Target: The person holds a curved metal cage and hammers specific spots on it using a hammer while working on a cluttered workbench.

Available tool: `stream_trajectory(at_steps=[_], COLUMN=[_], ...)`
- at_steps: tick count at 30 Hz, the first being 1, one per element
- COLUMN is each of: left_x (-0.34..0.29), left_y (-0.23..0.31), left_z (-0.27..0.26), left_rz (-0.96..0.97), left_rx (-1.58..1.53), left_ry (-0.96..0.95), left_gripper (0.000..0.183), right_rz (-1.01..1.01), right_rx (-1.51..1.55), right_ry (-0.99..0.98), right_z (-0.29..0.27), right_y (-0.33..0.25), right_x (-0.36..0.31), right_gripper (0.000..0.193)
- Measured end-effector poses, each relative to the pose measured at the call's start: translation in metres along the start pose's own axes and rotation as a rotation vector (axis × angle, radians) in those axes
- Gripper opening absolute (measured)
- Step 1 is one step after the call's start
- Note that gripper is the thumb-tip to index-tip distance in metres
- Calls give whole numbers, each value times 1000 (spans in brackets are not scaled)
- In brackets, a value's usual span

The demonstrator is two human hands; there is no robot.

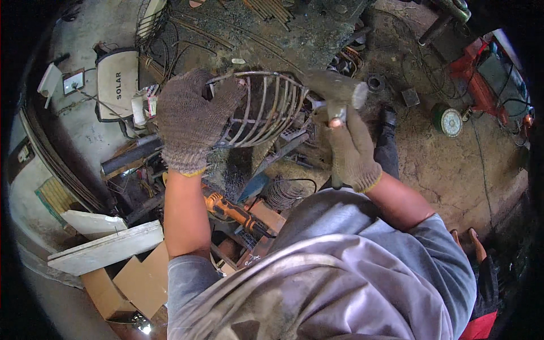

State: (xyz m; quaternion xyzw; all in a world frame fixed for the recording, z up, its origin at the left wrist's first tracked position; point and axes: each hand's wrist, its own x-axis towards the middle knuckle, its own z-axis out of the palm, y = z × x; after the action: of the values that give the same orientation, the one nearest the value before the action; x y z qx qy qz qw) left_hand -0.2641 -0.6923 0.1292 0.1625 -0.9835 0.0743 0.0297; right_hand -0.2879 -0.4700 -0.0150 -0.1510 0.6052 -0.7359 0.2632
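Both of my hands wear brown knit work gloves with yellow cuffs. My left hand (191, 122) is closed on the near-left rim of a rounded metal cage (269, 110) made of bent, welded rods. In my right hand (352, 150) is a hammer (354, 93), its heavy steel head raised just beyond the cage's right end. The head is slightly blurred, and it overlaps the cage's tip in this view, so whether they touch I cannot tell. A bare thumb tip pokes out of the right glove near the hammer head.
An orange angle grinder (229, 211) lies below the cage, beside a coil of wire (281, 195). White boards (107, 246) and cardboard (139, 283) sit lower left. At right are a red metal stand (479, 85) and a round spool (450, 122). Another person's feet (476, 243) show lower right.
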Motion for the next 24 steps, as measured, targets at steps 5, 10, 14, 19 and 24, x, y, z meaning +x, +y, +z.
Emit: stream_trajectory(at_steps=[5, 10, 14, 19, 24], left_x=[-2, -2, -1, -2, 0], left_y=[-2, -3, -3, 0, -2], left_z=[0, -1, 3, -1, 0], left_rz=[19, -47, -24, -23, 22], left_rx=[39, 2, -10, 13, 58], left_ry=[-8, -41, -16, -45, -22], left_gripper=[52, 53, 54, 47, 47], right_rz=[158, 255, 318, 227, 152], right_rx=[279, -36, 49, 86, 46], right_ry=[1, -202, -153, -36, 16], right_z=[1, 1, -8, -12, -3], right_y=[6, 6, 13, 22, 25], right_x=[-2, 7, 2, -7, -8], right_gripper=[36, 40, 39, 34, 38])
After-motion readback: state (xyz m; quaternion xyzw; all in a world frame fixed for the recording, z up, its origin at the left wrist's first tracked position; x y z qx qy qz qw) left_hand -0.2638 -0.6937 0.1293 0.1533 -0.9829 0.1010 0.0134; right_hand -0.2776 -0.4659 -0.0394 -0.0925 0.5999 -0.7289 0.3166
